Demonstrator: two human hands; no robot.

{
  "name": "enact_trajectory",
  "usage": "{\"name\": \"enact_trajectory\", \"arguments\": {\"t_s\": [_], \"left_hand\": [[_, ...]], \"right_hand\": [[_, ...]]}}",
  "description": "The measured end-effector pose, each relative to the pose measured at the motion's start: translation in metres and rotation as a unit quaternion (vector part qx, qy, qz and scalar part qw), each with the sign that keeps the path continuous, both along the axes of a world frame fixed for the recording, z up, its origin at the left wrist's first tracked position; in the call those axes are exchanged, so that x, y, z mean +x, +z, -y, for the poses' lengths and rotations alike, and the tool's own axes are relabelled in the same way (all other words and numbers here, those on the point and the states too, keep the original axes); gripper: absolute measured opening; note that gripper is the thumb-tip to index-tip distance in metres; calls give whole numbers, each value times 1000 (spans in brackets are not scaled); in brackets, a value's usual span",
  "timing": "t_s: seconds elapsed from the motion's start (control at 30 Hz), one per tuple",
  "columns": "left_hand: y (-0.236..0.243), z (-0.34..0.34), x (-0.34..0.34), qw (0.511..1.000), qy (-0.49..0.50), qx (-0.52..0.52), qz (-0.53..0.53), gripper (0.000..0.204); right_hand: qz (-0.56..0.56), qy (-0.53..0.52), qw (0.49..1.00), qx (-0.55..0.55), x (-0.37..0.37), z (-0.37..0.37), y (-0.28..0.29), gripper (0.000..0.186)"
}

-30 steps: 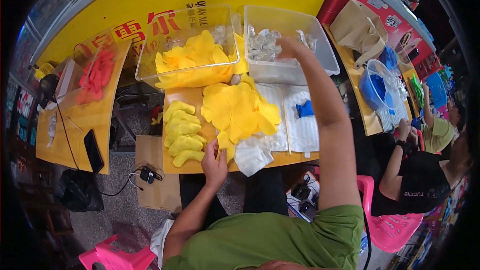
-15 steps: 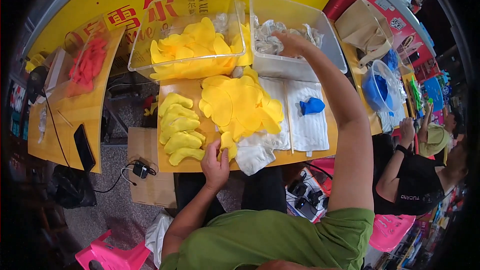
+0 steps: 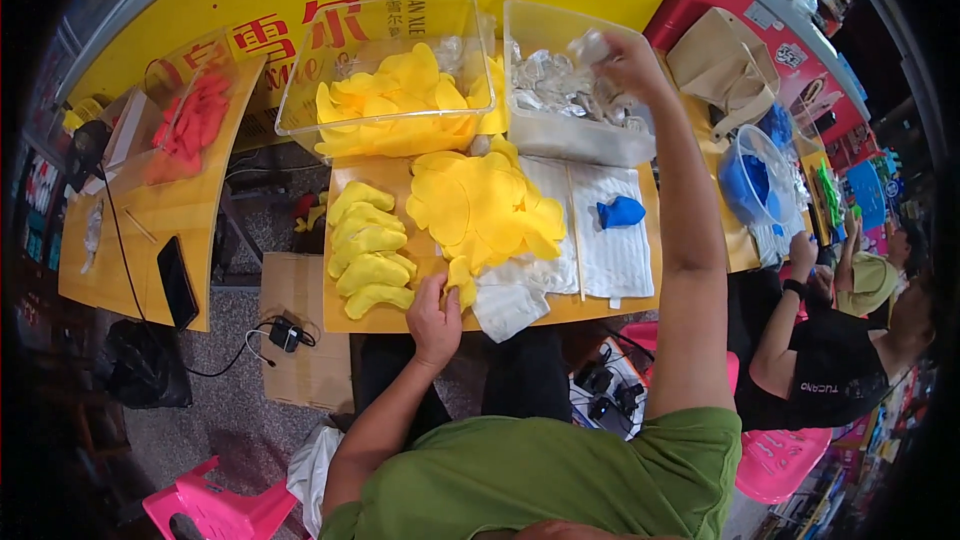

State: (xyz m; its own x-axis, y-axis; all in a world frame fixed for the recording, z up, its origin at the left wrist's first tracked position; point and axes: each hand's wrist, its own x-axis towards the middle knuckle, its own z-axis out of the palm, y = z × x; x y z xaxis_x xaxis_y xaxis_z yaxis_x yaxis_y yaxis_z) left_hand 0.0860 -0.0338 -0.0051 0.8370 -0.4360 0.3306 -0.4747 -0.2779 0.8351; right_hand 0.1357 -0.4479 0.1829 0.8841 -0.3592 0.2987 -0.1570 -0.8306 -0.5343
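Observation:
My left hand (image 3: 434, 326) is at the table's near edge, its fingers closed on a small yellow felt piece (image 3: 461, 280). A spread pile of flat yellow felt pieces (image 3: 480, 202) lies just beyond it. To its left, stuffed yellow curved shapes (image 3: 366, 240) lie in a row. My right hand (image 3: 632, 64) reaches into a clear plastic bin (image 3: 590, 142) of crumpled, shiny greyish-white plastic scraps (image 3: 560, 86). Its fingers pinch a whitish crumpled scrap (image 3: 590, 47) above the others.
A second clear bin (image 3: 300, 128) holds more yellow felt pieces. A blue stuffed shape (image 3: 621, 212) and a thin stick (image 3: 575, 240) lie on white cloth (image 3: 632, 275). A phone (image 3: 177, 282) and red pieces (image 3: 195, 120) are on the left table. A person (image 3: 830, 350) sits at right.
My right hand has moved right and up within the bin and now has a whitish scrap at its fingers. The bin has shifted slightly left. My left hand still holds the yellow piece.

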Motion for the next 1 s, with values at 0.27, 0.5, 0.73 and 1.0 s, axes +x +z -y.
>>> {"name": "enact_trajectory", "arguments": {"t_s": [0.27, 0.5, 0.73, 1.0], "left_hand": [[-8, 4, 1, 997, 12, -59, -49, 21], [-14, 5, 5, 996, 0, -48, -76, 24], [19, 6, -2, 999, 11, 1, -45, 42], [78, 20, -15, 983, -121, -122, -62, 55]], "right_hand": [[27, 122, 970, 208, -95, -81, 25, 29], [-76, 22, 978, 191, -99, -100, -114, 23], [-10, 2, 948, 319, -102, -112, -115, 23], [120, 63, 787, 602, -132, -231, -91, 15]]}}
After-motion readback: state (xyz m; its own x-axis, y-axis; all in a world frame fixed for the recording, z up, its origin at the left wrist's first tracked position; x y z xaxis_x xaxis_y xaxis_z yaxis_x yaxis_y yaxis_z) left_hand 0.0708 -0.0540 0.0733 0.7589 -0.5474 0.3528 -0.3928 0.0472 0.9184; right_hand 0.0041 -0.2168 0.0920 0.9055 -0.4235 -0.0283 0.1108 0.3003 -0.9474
